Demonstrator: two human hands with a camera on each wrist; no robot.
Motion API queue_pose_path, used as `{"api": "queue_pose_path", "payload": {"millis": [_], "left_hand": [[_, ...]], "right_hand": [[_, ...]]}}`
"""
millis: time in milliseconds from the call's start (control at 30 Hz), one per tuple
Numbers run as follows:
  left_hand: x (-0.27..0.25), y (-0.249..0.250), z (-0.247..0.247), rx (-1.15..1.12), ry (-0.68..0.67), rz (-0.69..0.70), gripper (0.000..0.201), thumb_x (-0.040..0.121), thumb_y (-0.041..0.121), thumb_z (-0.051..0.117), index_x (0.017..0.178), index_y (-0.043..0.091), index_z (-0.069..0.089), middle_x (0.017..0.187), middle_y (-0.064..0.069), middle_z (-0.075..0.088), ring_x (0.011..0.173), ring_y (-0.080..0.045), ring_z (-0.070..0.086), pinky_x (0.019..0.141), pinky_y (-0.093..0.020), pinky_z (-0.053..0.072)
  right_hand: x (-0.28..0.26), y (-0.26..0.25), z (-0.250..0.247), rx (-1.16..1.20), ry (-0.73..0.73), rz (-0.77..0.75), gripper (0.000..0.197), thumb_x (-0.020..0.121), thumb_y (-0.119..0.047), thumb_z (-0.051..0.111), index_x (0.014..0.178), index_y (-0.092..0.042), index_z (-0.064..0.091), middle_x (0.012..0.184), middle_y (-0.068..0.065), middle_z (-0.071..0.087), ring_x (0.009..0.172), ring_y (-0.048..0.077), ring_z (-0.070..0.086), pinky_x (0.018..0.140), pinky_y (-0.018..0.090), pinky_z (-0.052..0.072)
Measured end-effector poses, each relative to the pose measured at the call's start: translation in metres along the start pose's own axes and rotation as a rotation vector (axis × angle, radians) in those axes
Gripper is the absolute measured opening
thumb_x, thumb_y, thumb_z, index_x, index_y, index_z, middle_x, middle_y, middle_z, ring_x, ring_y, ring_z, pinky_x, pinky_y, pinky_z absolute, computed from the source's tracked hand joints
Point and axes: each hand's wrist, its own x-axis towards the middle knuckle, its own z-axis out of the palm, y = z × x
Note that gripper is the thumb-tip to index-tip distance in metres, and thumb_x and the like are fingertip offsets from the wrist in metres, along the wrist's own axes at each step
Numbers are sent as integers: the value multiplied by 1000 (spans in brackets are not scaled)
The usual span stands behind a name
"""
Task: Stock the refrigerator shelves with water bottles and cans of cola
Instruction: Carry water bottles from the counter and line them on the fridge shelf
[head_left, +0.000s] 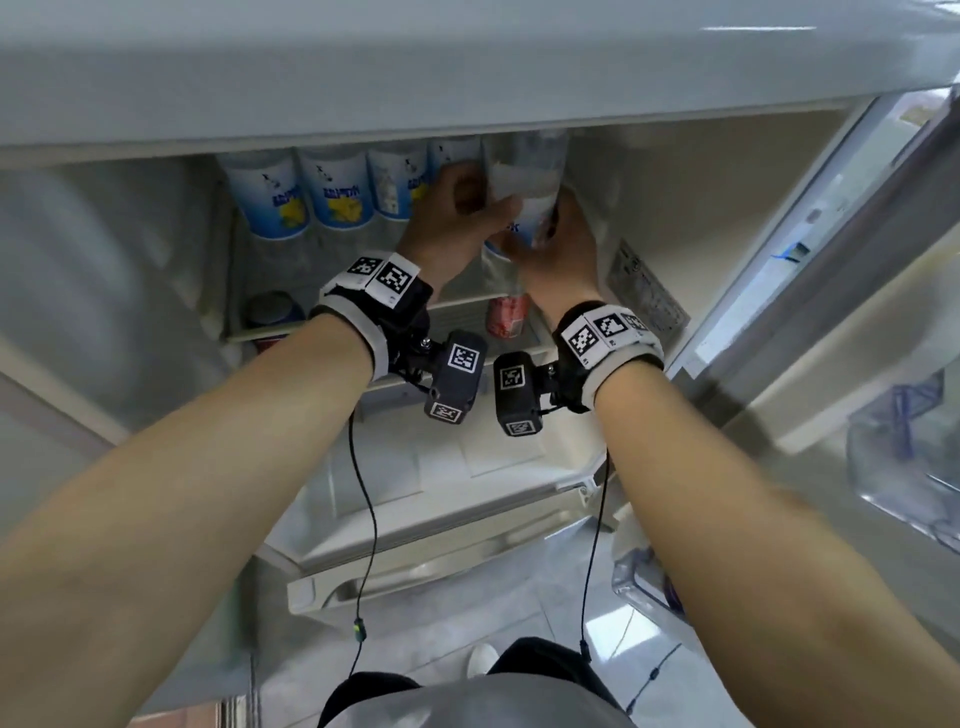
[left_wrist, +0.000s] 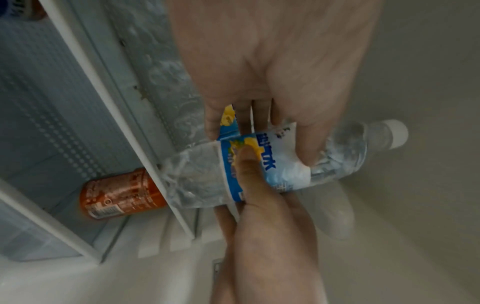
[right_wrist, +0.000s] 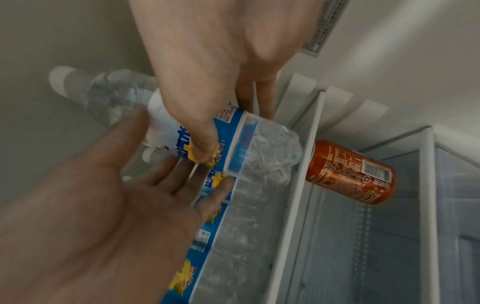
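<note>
A water bottle (head_left: 527, 176) is gripped by the left hand (head_left: 452, 208) and right hand (head_left: 561, 249); a cola can (head_left: 506, 317) is shelved below.

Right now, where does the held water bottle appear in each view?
Head: water bottle upper centre, cap out of sight.
Left wrist: water bottle centre, cap pointing right.
Right wrist: water bottle centre-left, cap upper left.
Shared landmark: red cola can near its base.
</note>
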Motion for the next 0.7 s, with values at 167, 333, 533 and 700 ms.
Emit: {"api": "queue_pose_path", "payload": {"millis": [167,333,533,700], "left_hand": [[6,-5,-9,79,-101,-128,19,92,8,59,96,26,63,93,12,68,88,-4,61,82,-29,47],[10,-6,-5,-1,-165,-169,33,91,-1,55,108,27,61,109,9,69,99,-8,62,80,-26,51],[17,-17,1,-25,-119,-170,42,92,-1,53,133,12,53,128,-1,64,112,-14,61,94,-35,53],[17,-22,2,-48,-123,-168,49,88,-20,39,128,6,51,112,2,64,94,-1,63,80,-19,53]], "right_hand": [[18,6,8,37,26,-18,60,75,-24,83,127,-11,55,120,-3,67,103,8,63,86,15,50],[28,10,12,37,31,-14,54,77,-23,80,124,-10,56,115,-2,67,103,12,64,89,25,53],[39,14,10,-7,45,-26,46,80,-19,76,120,-6,58,108,0,67,99,14,63,75,12,47],[38,14,10,8,6,-9,55,76,-21,81,124,-9,57,115,1,67,106,15,64,94,32,54]]}}
